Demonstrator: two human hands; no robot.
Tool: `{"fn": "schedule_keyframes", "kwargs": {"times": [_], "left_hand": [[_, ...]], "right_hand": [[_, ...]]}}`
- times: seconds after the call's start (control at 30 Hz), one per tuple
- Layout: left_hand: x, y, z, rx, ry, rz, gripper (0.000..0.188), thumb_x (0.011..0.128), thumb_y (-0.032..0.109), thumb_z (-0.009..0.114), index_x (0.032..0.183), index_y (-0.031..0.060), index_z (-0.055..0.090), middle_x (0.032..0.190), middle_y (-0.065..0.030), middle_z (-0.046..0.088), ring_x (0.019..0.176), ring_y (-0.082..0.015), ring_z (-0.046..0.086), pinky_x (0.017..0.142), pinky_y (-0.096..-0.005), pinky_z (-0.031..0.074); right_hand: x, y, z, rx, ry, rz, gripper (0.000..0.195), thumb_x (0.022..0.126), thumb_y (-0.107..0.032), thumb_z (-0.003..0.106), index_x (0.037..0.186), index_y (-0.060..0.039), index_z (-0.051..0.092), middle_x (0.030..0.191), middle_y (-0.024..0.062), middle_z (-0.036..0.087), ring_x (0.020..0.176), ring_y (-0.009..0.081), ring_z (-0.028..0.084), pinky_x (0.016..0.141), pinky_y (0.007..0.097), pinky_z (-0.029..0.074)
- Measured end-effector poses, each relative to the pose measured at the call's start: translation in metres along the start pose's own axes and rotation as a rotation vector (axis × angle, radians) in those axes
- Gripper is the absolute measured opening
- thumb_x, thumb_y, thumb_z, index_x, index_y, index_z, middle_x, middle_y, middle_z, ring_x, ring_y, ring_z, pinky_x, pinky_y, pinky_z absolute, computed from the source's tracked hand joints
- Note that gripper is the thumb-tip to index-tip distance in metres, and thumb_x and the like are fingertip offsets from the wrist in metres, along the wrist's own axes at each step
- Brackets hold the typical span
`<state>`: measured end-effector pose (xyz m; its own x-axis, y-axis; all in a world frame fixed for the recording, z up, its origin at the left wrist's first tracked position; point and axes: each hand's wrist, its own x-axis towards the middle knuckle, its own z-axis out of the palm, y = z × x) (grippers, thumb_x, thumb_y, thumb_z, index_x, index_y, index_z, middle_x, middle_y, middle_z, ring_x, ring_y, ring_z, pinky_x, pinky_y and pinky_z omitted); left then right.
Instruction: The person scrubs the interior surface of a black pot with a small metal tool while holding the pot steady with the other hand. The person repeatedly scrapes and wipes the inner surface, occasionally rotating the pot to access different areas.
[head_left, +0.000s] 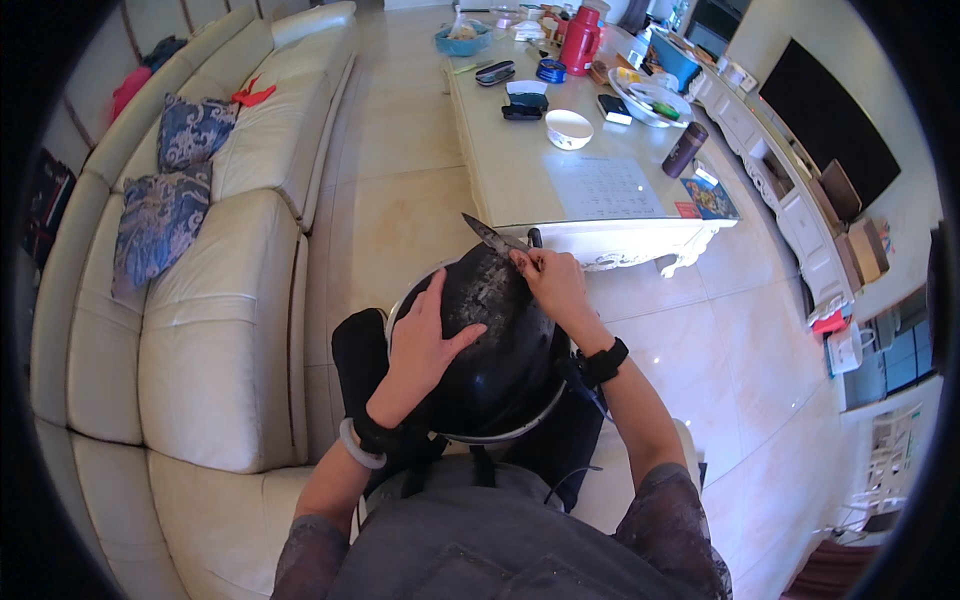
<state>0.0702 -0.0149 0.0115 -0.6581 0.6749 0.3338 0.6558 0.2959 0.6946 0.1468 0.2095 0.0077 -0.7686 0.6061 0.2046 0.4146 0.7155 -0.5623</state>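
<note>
An upturned black wok (491, 375) rests over my lap, its rounded underside facing me. A patch of grey, scraped-looking crust marks its upper middle. Beneath it shows the pale rim of a basin (517, 433). My right hand (551, 281) grips a knife (486, 234) at the wok's far right side; dark residue covers the fingertips. The knife's blade points to the far left and lies against or just above the wok; contact is hard to tell. Spread flat on the wok's left side, my left hand (424, 337) presses it with thumb and fingers apart.
Beyond the wok stands a glass-topped coffee table (517, 187) bearing a white bowl (568, 130), a dark tumbler (684, 148) and a red thermos jug (581, 41). A cream leather sofa (217, 322) runs along the left. On the right is a white TV cabinet (772, 172).
</note>
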Motion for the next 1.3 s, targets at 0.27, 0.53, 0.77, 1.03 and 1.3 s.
{"fn": "schedule_keyframes", "kwargs": {"times": [0.27,0.53,0.77,1.03,1.3], "left_hand": [[0.002,0.014,-0.006,-0.107,-0.151,-0.157,0.068,0.074,0.039,0.087,0.119,-0.0013,0.055,0.097,-0.0237,0.07,0.089,-0.0388,0.07,0.079,-0.0406,0.055],[0.001,0.005,0.002,-0.239,-0.156,-0.196,0.061,0.075,0.039,0.087,0.107,-0.001,0.055,0.091,-0.0228,0.069,0.085,-0.0386,0.07,0.076,-0.0403,0.055],[0.001,-0.013,0.003,-0.193,-0.029,-0.155,0.06,0.077,0.041,0.084,0.107,-0.0018,0.056,0.089,-0.0238,0.069,0.085,-0.0388,0.069,0.075,-0.0418,0.054],[0.005,-0.03,0.0,-0.255,-0.025,-0.231,0.061,0.077,0.041,0.084,0.113,-0.002,0.059,0.098,-0.0223,0.07,0.092,-0.0369,0.07,0.081,-0.0405,0.054],[0.007,-0.018,-0.006,-0.261,-0.046,-0.281,0.06,0.079,0.041,0.083,0.113,-0.0025,0.059,0.099,-0.0226,0.07,0.093,-0.0366,0.07,0.081,-0.0404,0.054]], "right_hand": [[0.015,-0.005,-0.002,-0.142,-0.005,-0.059,0.049,0.098,-0.046,0.058,0.078,-0.0043,0.071,0.071,0.0221,0.066,0.072,0.0448,0.065,0.067,0.0531,0.052],[0.003,-0.018,-0.017,-0.27,0.055,-0.168,0.04,0.098,-0.039,0.06,0.077,-0.0059,0.068,0.07,0.0195,0.066,0.071,0.0413,0.067,0.064,0.0519,0.053],[-0.008,-0.04,-0.001,-0.229,0.001,-0.234,0.032,0.097,-0.036,0.062,0.084,-0.0086,0.072,0.072,0.0204,0.067,0.071,0.0417,0.066,0.064,0.0513,0.051],[-0.025,-0.059,0.012,-0.253,-0.039,-0.4,0.043,0.099,-0.042,0.056,0.082,-0.0058,0.07,0.075,0.0209,0.068,0.07,0.0423,0.067,0.064,0.0532,0.053],[-0.024,-0.042,0.019,-0.254,0.071,-0.372,0.036,0.1,-0.038,0.058,0.086,-0.0078,0.071,0.072,0.0182,0.068,0.068,0.0408,0.067,0.063,0.0514,0.054]]}}
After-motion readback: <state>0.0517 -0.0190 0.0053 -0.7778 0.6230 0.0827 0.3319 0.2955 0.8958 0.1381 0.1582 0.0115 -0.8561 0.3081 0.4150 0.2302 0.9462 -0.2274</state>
